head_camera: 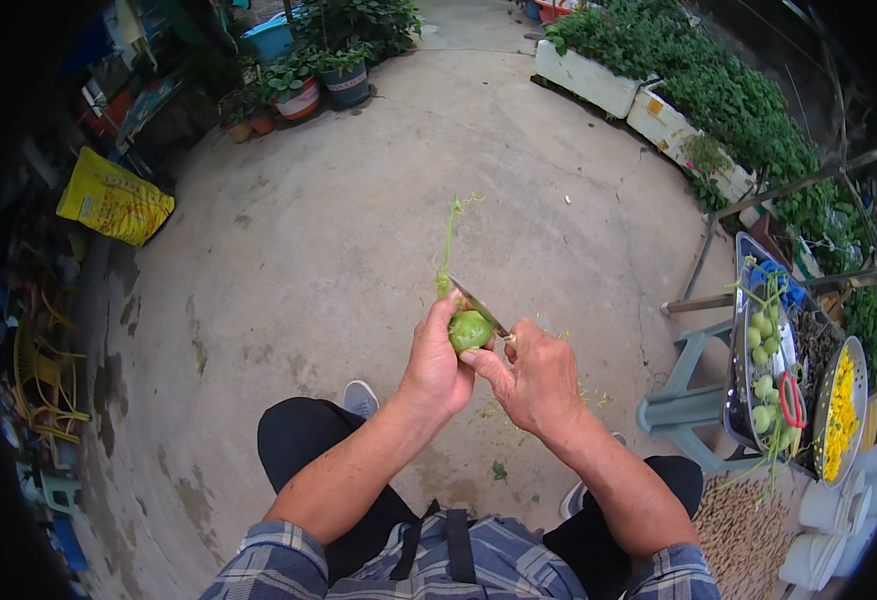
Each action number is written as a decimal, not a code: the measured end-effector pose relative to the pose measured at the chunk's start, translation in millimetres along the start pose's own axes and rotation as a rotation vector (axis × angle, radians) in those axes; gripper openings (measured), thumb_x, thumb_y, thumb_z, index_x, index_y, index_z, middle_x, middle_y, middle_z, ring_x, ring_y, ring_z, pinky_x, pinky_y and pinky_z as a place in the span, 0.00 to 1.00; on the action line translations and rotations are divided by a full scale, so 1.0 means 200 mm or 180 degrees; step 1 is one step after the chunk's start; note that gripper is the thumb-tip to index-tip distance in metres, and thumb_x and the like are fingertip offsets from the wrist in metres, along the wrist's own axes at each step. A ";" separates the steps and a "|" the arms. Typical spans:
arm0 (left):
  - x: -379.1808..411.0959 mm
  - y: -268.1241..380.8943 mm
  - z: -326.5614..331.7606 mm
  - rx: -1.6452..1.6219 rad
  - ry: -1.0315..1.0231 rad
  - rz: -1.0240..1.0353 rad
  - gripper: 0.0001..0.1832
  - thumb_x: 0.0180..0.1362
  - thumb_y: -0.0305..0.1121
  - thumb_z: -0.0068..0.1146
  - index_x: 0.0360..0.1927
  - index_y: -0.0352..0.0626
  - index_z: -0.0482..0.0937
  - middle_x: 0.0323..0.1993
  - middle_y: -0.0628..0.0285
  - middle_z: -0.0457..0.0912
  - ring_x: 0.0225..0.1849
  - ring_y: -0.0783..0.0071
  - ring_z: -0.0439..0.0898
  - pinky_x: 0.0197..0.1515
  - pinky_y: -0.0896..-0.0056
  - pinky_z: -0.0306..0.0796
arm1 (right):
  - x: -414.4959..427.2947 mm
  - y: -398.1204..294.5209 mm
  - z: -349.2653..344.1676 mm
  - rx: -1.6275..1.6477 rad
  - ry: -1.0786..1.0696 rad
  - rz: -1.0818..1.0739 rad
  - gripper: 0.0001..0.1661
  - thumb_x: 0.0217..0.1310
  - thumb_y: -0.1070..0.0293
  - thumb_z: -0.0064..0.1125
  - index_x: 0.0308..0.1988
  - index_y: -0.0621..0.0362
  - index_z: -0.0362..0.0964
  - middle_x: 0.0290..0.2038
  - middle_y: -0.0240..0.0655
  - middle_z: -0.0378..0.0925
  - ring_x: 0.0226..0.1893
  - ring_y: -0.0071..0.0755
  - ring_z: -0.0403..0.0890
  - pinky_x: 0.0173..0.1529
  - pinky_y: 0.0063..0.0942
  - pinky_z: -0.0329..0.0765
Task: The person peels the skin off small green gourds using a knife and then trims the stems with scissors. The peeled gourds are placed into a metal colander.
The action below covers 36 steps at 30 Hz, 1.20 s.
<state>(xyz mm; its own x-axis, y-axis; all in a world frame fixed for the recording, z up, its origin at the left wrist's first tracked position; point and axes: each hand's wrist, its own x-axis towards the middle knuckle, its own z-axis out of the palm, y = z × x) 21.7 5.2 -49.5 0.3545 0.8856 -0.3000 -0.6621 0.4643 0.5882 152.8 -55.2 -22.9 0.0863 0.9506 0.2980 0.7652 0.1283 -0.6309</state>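
Between my hands is a round green fruit [470,331], perhaps a small gourd or tomato. My left hand [436,364] grips it from the left side. From the top of that hand a thin green vine stem [449,244] with curly tendrils sticks out past the fingers. In my right hand [539,375] is a small knife, its blade [479,304] slanting up and left along the fruit's upper right side. The right thumb presses on the fruit's lower edge. Most of the knife's handle is hidden in my fist.
At right, a metal tray [738,300] holding several green fruits [762,386] and red-handled scissors [791,400] rests by a plastic stool [682,409]. Beside it sits a colander [862,375] of yellow petals [842,420]. Peanuts [742,517] cover the ground below. A yellow bag [115,196] stands left; planters [588,75] line the back.
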 end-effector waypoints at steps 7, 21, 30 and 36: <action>0.00 -0.03 -0.01 -0.0202 0.0133 -0.0171 0.20 0.69 0.52 0.54 0.40 0.42 0.76 0.35 0.53 0.81 0.39 0.62 0.80 0.44 0.62 0.77 | -0.04 -0.02 0.07 -0.0327 0.0319 -0.0590 0.21 0.55 0.58 0.72 0.26 0.60 0.69 0.22 0.46 0.76 0.20 0.53 0.79 0.24 0.44 0.74; 0.03 0.00 -0.03 -0.0588 0.0176 -0.0511 0.22 0.68 0.54 0.52 0.41 0.42 0.76 0.38 0.50 0.82 0.36 0.60 0.79 0.44 0.58 0.76 | -0.01 -0.01 0.05 0.0039 0.0249 -0.0144 0.24 0.56 0.51 0.71 0.30 0.63 0.74 0.24 0.49 0.79 0.22 0.53 0.83 0.26 0.46 0.78; -0.01 0.05 -0.01 -0.0774 -0.0134 -0.0735 0.24 0.69 0.55 0.48 0.38 0.41 0.76 0.38 0.52 0.81 0.45 0.56 0.79 0.54 0.54 0.74 | -0.01 0.00 0.05 0.0170 0.0461 -0.0306 0.25 0.58 0.50 0.70 0.35 0.63 0.75 0.25 0.48 0.80 0.23 0.53 0.83 0.26 0.45 0.78; 0.00 0.03 0.00 -0.0978 -0.0187 -0.0689 0.22 0.69 0.52 0.47 0.37 0.41 0.76 0.38 0.53 0.81 0.45 0.53 0.79 0.54 0.52 0.74 | -0.02 0.03 0.09 0.0231 0.0544 -0.0354 0.23 0.59 0.51 0.69 0.32 0.62 0.74 0.26 0.48 0.80 0.23 0.52 0.83 0.26 0.44 0.78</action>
<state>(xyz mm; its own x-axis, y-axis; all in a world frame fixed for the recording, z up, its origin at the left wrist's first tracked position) 17.5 8.8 -46.9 0.5392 0.7688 -0.3438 -0.7318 0.6298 0.2607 145.5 -53.2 -40.7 0.1155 0.8685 0.4820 0.7286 0.2557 -0.6354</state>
